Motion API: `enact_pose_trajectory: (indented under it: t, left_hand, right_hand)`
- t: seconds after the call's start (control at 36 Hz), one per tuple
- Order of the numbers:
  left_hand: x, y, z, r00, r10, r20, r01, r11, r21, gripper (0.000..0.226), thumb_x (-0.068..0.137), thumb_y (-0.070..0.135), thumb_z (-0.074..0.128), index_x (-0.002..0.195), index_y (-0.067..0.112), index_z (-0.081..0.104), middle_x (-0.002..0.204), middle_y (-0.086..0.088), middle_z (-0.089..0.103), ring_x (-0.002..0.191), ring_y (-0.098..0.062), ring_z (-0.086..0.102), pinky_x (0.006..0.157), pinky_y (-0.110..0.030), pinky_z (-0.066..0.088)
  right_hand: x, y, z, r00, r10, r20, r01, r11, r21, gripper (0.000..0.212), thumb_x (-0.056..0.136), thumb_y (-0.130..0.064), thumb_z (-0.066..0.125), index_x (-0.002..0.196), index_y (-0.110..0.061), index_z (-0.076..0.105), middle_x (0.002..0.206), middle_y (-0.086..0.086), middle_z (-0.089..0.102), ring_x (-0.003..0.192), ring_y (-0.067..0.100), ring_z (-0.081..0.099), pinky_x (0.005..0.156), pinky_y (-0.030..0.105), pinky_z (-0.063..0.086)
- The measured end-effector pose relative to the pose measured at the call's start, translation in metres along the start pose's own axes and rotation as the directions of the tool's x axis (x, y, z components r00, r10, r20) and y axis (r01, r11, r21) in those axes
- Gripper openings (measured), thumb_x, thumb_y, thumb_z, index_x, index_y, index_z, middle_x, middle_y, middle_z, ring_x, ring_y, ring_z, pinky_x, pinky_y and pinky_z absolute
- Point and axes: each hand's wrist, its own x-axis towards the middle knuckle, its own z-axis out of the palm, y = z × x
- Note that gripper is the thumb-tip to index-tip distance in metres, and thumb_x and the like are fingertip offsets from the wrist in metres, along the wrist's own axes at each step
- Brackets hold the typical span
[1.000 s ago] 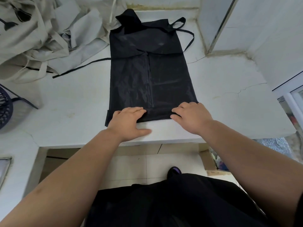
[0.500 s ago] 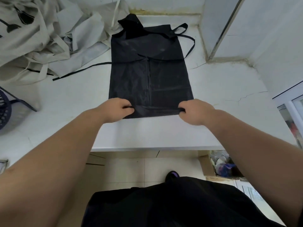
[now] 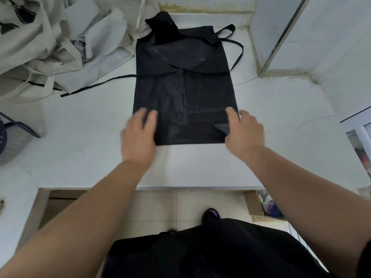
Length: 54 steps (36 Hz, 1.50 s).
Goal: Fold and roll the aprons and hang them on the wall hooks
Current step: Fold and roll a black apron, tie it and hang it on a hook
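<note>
A black apron (image 3: 184, 85) lies flat on the white counter (image 3: 84, 141), folded into a long narrow rectangle with its bib end at the far side. Its near end is turned over once into a flat band. My left hand (image 3: 138, 135) lies on the band's left corner with straight fingers, blurred by motion. My right hand (image 3: 243, 131) rests on the band's right corner, fingers extended, beside a small turned-up fabric corner. Black ties trail off to the left and loop at the far right.
A heap of beige aprons (image 3: 50, 43) covers the far left of the counter. A dark wire basket (image 3: 8, 133) stands at the left edge. A white wall panel (image 3: 321, 37) rises at the right. The counter's front edge runs below my hands.
The apron's near hem was pinched at both corners and turned over away from me into a flat band. Both hands have since moved forward and flattened out on it.
</note>
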Motion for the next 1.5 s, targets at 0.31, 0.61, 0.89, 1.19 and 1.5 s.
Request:
enact_pose_trajectory:
  t: [0.31, 0.61, 0.89, 1.19, 1.5]
  left_hand:
    - [-0.01, 0.02, 0.013, 0.858, 0.103, 0.504, -0.15, 0.987, 0.054, 0.072, 0.09, 0.07, 0.02, 0.152, 0.038, 0.004, 0.161, 0.008, -0.008, 0.147, -0.012, -0.009, 0.119, -0.039, -0.002]
    - [0.009, 0.028, -0.012, 0.879, 0.136, 0.457, -0.252, 0.946, 0.204, 0.049, 0.095, 0.051, 0.038, 0.138, 0.027, 0.041, 0.142, 0.008, 0.046, 0.126, -0.018, 0.045, 0.109, -0.037, 0.02]
    - [0.011, 0.033, -0.029, 0.841, 0.107, 0.53, -0.126, 0.992, -0.002, 0.029, 0.09, 0.054, 0.048, 0.091, 0.026, 0.055, 0.085, 0.006, 0.062, 0.084, -0.019, 0.059, 0.079, -0.031, 0.042]
    - [0.029, 0.029, -0.045, 0.745, -0.108, 0.659, 0.186, 0.981, -0.049, 0.031, 0.097, 0.047, 0.044, 0.097, 0.019, 0.056, 0.093, 0.001, 0.058, 0.084, -0.015, 0.052, 0.068, -0.026, 0.037]
    - [-0.01, 0.07, 0.012, 0.873, 0.128, 0.47, -0.182, 0.981, 0.072, 0.054, 0.103, 0.027, 0.029, 0.154, 0.025, 0.01, 0.161, -0.002, 0.005, 0.148, -0.021, 0.004, 0.12, -0.038, 0.007]
  right_hand:
    - [0.006, -0.016, 0.016, 0.917, -0.301, 0.262, 0.316, 0.948, -0.017, 0.066, 0.094, -0.06, 0.03, 0.15, -0.026, 0.018, 0.158, 0.002, 0.016, 0.137, 0.027, 0.033, 0.113, 0.039, 0.024]
    - [0.0, -0.003, 0.003, 0.906, -0.33, 0.266, 0.376, 0.915, -0.146, 0.063, 0.093, -0.063, 0.028, 0.145, -0.028, 0.031, 0.145, -0.004, 0.038, 0.12, 0.025, 0.047, 0.097, 0.035, 0.036]
    - [0.005, 0.009, -0.019, 0.892, -0.334, 0.305, 0.315, 0.943, 0.109, 0.034, 0.1, -0.044, 0.029, 0.088, -0.021, 0.05, 0.088, -0.003, 0.055, 0.085, 0.022, 0.051, 0.072, 0.032, 0.039]
    - [0.034, 0.025, -0.028, 0.857, -0.251, 0.451, 0.214, 0.968, 0.132, 0.012, 0.091, -0.018, 0.04, 0.08, -0.021, 0.043, 0.089, 0.001, 0.049, 0.089, 0.025, 0.05, 0.07, 0.031, 0.037]
    - [0.003, -0.003, 0.009, 0.887, -0.451, 0.101, 0.459, 0.838, -0.294, 0.05, 0.098, -0.029, 0.036, 0.146, -0.023, 0.024, 0.152, 0.009, 0.019, 0.138, 0.035, 0.014, 0.114, 0.054, -0.005]
